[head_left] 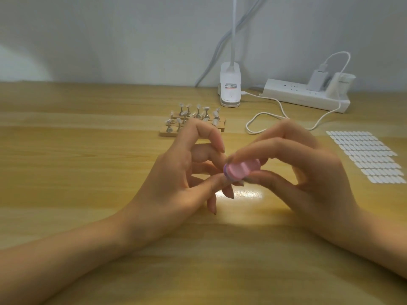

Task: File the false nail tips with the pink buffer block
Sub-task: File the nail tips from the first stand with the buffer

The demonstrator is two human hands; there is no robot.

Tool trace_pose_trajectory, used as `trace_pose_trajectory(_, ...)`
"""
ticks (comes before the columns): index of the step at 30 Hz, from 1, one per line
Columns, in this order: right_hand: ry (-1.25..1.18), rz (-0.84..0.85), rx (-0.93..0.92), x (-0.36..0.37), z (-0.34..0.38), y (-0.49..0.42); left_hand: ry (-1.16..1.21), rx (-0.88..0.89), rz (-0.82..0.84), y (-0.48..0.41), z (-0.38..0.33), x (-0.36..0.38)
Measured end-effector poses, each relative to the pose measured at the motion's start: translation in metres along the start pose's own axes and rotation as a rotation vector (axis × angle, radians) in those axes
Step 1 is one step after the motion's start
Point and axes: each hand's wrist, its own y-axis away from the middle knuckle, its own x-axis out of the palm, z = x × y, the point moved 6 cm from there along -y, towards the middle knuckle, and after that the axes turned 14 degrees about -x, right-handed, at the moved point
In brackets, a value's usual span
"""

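Pink buffer block (240, 170) is pinched by my right hand (308, 172), above the bench (88, 150). My left hand (176, 183) curls its fingers at the block's end; I cannot tell what they hold. Nail tips (193, 116) on stands sit behind both hands.

Light wood-grain counter (88, 150). Far center: nail tip stands (191, 119) on wooden bases. Just behind them: white clip lamp base (230, 89). Far right: white power strip (293, 94), white cable (264, 116) looping on the counter. Right edge: sheet of white oval tabs (370, 157), lying flat.
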Motion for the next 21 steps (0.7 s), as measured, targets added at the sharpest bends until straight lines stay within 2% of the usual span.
trace_pose_trajectory(5, 0.023, -0.001, 0.027, -0.002, -0.002, 0.001, 0.031, -0.019, 0.010, -0.002, 0.002, -0.001)
trace_pose_trajectory(8, 0.018, 0.026, -0.038, 0.003, 0.005, 0.000, 0.029, -0.011, 0.011, -0.003, 0.002, -0.002)
trace_pose_trajectory(11, 0.042, -0.004, 0.022, -0.002, -0.002, 0.000, 0.044, -0.022, 0.007, -0.002, 0.002, -0.002)
trace_pose_trajectory(15, 0.040, 0.036, -0.061, 0.003, 0.007, -0.001, 0.056, -0.032, 0.006, -0.002, 0.002, -0.003)
trace_pose_trajectory(19, 0.081, -0.002, 0.000, -0.003, 0.002, 0.000, 0.073, -0.044, 0.006, -0.003, 0.002, -0.003)
trace_pose_trajectory(21, 0.096, 0.040, -0.063, 0.002, 0.007, 0.000, 0.079, -0.045, 0.002, -0.003, 0.002, -0.004)
